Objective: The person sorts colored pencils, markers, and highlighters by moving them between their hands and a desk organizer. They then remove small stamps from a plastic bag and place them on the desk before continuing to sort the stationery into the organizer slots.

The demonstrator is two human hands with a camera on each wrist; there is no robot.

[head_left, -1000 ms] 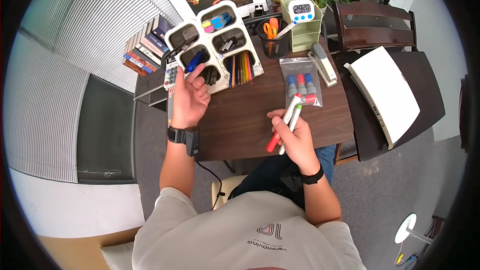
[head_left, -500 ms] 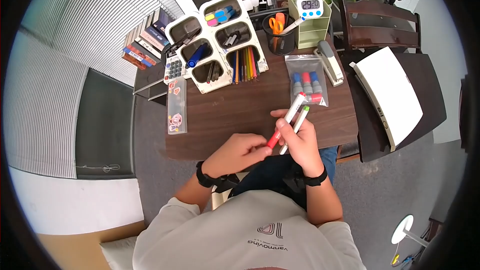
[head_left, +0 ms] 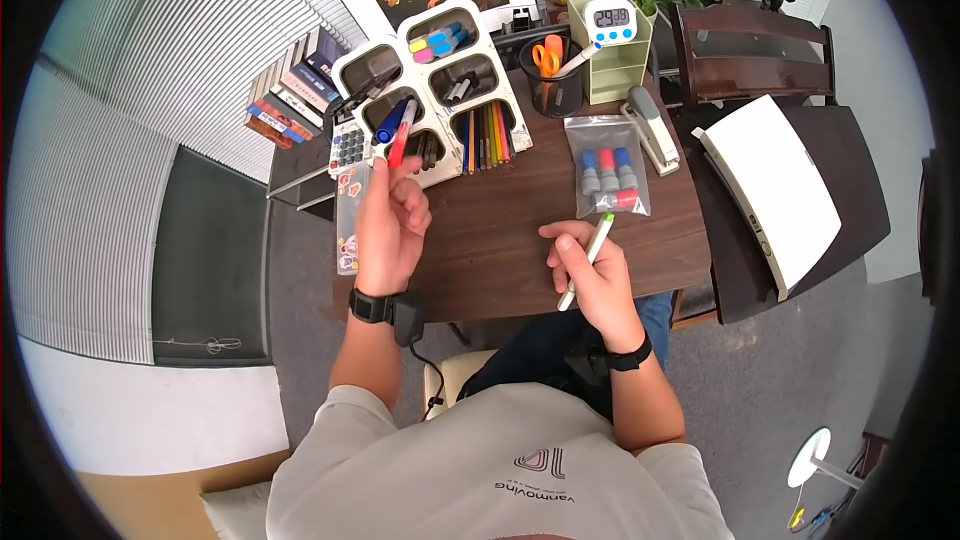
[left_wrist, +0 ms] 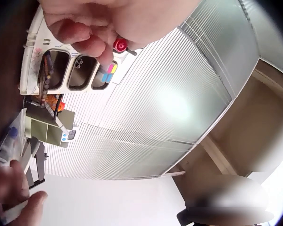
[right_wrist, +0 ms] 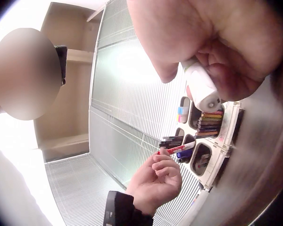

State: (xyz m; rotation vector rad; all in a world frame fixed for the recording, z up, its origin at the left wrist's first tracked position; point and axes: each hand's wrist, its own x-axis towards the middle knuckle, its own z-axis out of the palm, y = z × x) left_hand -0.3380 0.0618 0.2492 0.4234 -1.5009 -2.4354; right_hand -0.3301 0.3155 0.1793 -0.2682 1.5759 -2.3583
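My left hand (head_left: 392, 230) pinches the red end of a white-and-red marker (head_left: 403, 132) between thumb and forefinger. The marker's other end lies in a middle compartment of the white organizer (head_left: 452, 172), beside a thick blue marker (head_left: 390, 124). In the left wrist view its round red end (left_wrist: 120, 44) shows next to the fingers. Over the table's front part, my right hand (head_left: 600, 280) grips a slim white marker with a green tip (head_left: 598, 240). The right wrist view shows that marker's white end (right_wrist: 203, 94) below the curled fingers.
On the table (head_left: 480, 260) are a bag of markers (head_left: 608, 175), a stapler (head_left: 652, 130), a black pen cup (head_left: 553, 95), a green holder with a timer (head_left: 610, 20) and a calculator (head_left: 349, 145). Books (head_left: 295, 90) stand left; a white device (head_left: 770, 190) lies right.
The red marker has left my right hand, and my left hand has carried it up and left to the organizer. My right hand stays nearly in place with the green-tipped marker.
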